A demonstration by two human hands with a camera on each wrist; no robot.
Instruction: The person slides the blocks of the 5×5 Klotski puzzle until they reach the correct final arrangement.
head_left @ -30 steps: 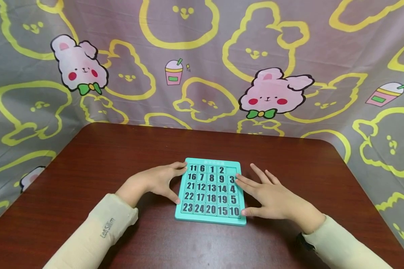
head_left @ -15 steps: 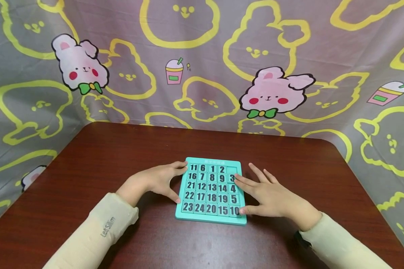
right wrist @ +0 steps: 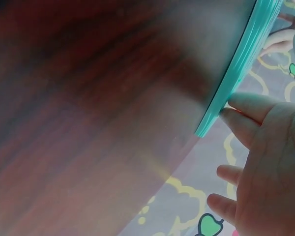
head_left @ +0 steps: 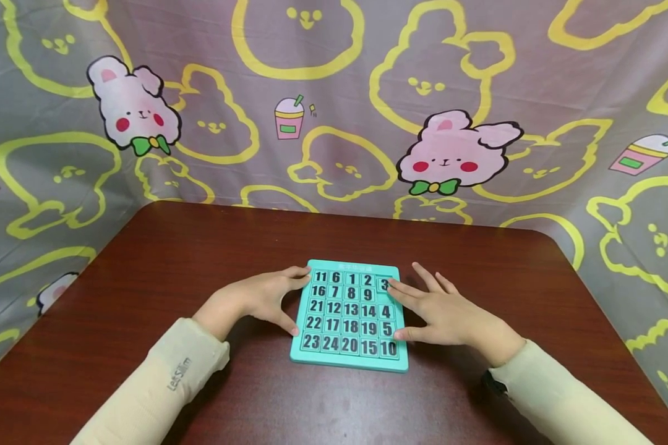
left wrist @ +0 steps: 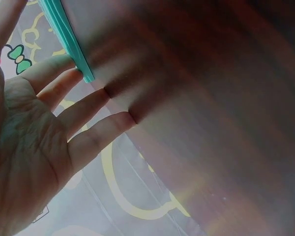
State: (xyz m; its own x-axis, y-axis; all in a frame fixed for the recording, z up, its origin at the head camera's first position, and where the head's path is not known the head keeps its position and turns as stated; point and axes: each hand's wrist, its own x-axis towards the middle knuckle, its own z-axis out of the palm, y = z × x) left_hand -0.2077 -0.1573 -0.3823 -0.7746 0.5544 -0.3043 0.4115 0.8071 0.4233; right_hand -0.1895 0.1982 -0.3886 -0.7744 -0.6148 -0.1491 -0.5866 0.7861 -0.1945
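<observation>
A turquoise sliding number puzzle [head_left: 347, 363] lies flat on the table, filled with numbered tiles. My left hand [head_left: 261, 298] rests along its left side, thumb at the lower part and fingers at the top corner. In the left wrist view those fingers reach out nearly straight, some touching the puzzle's edge [left wrist: 69, 37]. With extended fingertips, my right hand [head_left: 445, 316] touches the number 3 tile [head_left: 383, 285] in the top right corner; its thumb meets the right edge lower down. A gap shows between the 3 and 4 tiles. The right wrist view shows the puzzle's side [right wrist: 236, 66] against the fingers.
The dark reddish-brown table [head_left: 245, 241] extends around the puzzle on all sides. Behind it hangs a grey-pink curtain [head_left: 334, 80] printed with yellow outlines, rabbits and cups, which also runs along both sides.
The 3 tile has slid away from me, from the second row into the top right corner, leaving a gap below. My right hand moved forward with it; the left hand stayed put.
</observation>
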